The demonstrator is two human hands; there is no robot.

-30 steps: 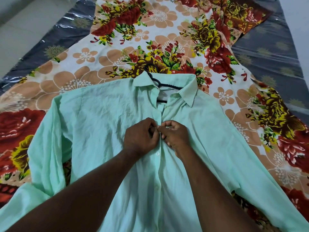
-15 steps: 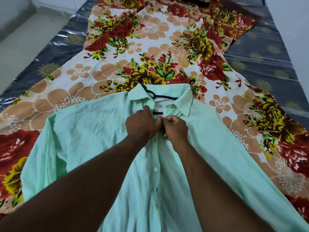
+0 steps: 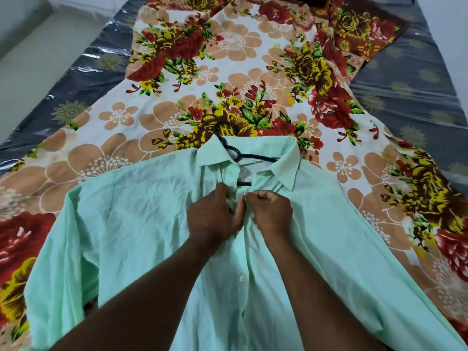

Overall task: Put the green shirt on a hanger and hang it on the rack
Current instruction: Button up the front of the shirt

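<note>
On the flowered bedsheet [image 3: 228, 72], head view: the green shirt [image 3: 152, 236] is lying front up, its sleeves spreading out to either side. A black hanger [image 3: 255, 156] is sitting inside the neck opening. Its hook is resting on the sheet just beyond the collar [image 3: 286, 160], one arm is showing across the open neck, and the rest is lying hidden under the fabric.

I am working at the front opening just below the collar. My left hand [image 3: 215, 216] is pinching one front edge with curled fingers, and my right hand [image 3: 272, 214] is pinching the opposite edge. The two hands are almost touching. I cannot tell whether a button sits between my fingertips. Lower down, a white button [image 3: 242, 278] is showing on the closed front between my forearms.

Beneath the sheet, a grey plastic-wrapped mattress [image 3: 405, 84] is showing on both sides.
</note>
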